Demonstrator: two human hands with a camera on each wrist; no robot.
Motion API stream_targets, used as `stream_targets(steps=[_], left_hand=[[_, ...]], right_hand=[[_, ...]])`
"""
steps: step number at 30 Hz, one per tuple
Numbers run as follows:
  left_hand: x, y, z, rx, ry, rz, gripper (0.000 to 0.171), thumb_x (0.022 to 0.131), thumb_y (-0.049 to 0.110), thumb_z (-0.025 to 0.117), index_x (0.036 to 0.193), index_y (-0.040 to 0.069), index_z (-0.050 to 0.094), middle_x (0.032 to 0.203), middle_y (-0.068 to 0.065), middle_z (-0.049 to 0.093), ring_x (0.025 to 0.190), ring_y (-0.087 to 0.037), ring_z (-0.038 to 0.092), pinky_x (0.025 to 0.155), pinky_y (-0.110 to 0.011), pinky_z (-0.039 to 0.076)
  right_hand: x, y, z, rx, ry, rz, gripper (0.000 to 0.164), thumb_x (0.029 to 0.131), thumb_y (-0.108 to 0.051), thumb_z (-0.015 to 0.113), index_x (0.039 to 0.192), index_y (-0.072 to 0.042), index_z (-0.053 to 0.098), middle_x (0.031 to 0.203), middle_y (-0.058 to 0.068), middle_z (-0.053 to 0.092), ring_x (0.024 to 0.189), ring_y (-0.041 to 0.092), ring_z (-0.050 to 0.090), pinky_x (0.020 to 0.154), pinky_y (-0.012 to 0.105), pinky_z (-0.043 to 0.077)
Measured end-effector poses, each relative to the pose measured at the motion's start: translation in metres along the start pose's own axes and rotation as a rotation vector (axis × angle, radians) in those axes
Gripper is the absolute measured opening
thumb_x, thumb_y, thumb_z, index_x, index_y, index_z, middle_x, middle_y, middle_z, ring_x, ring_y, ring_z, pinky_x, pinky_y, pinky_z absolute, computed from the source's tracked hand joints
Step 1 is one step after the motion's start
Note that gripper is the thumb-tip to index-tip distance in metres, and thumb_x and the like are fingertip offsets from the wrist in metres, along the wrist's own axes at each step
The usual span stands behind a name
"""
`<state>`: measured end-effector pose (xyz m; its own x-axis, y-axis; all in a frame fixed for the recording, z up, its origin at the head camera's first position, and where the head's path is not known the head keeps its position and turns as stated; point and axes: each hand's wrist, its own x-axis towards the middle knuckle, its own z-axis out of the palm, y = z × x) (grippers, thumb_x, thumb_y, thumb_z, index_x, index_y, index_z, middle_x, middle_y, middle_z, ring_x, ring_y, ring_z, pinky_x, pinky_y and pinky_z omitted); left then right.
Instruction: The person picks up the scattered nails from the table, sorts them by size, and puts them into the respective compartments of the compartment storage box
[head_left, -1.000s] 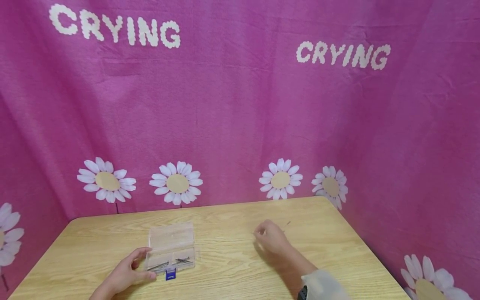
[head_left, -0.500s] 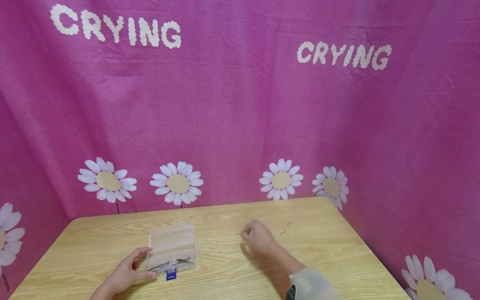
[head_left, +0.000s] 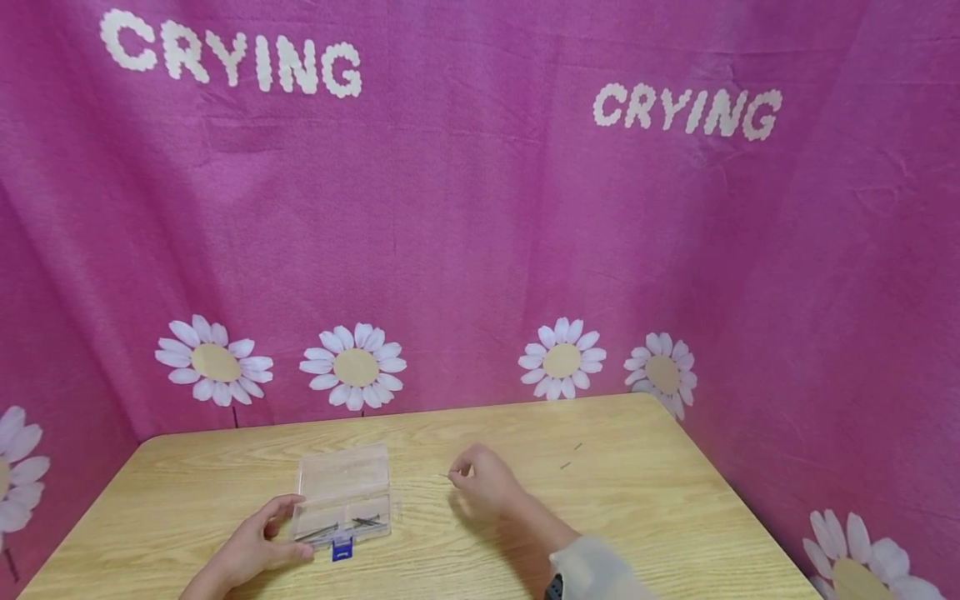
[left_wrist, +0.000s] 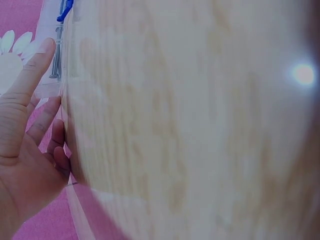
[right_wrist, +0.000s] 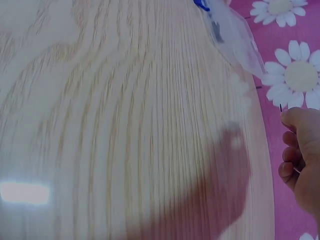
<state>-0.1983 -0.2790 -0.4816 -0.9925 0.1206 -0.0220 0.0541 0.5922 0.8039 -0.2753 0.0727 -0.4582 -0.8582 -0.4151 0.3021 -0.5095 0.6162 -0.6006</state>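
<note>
A clear plastic box (head_left: 343,479) lies on the table with its lid laid back and a blue latch (head_left: 342,548) at its front. Several dark nails (head_left: 322,531) lie in its compartments. My left hand (head_left: 251,537) holds the box's left side, thumb at the front corner and index finger farther back. Over the table to the right of the box, my right hand (head_left: 487,483) pinches a small thin nail (right_wrist: 281,107) between thumb and forefinger, its end pointing left towards the box. In the right wrist view the other fingers of that hand are curled.
Two more small nails, a nearer one (head_left: 566,466) and a farther one (head_left: 578,446), lie on the wooden table (head_left: 420,575) to the right. A pink curtain (head_left: 465,208) with daisies hangs behind and at both sides of the table.
My right hand has moved left towards the box with the nail, uncovering the two nails on the table. The left hand and the box have stayed in place.
</note>
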Motion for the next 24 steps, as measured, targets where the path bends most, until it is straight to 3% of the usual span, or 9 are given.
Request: stream_targets(steps=[11,24], left_hand=[[0.0,0.0,0.001,-0.016,0.001,0.008,0.076,0.07,0.024,0.082,0.132,0.005,0.044,0.134,-0.03,0.046,0.124,-0.043,0.042,0.099,-0.058,0.035],[0.0,-0.001,-0.001,0.004,-0.01,0.028,0.075,0.072,0.021,0.081,0.133,0.003,0.042,0.133,-0.031,0.046,0.121,-0.041,0.045,0.098,-0.054,0.037]], right_hand=[[0.009,-0.025,0.024,-0.049,-0.024,-0.038,0.012,0.086,-0.015,0.063,0.081,-0.009,0.072,0.077,-0.004,0.058,0.074,0.005,0.048,0.067,0.016,0.04],[0.017,-0.054,0.049,0.012,-0.033,-0.008,0.012,0.086,-0.016,0.064,0.081,-0.008,0.071,0.073,-0.005,0.053,0.069,0.001,0.042,0.061,0.015,0.036]])
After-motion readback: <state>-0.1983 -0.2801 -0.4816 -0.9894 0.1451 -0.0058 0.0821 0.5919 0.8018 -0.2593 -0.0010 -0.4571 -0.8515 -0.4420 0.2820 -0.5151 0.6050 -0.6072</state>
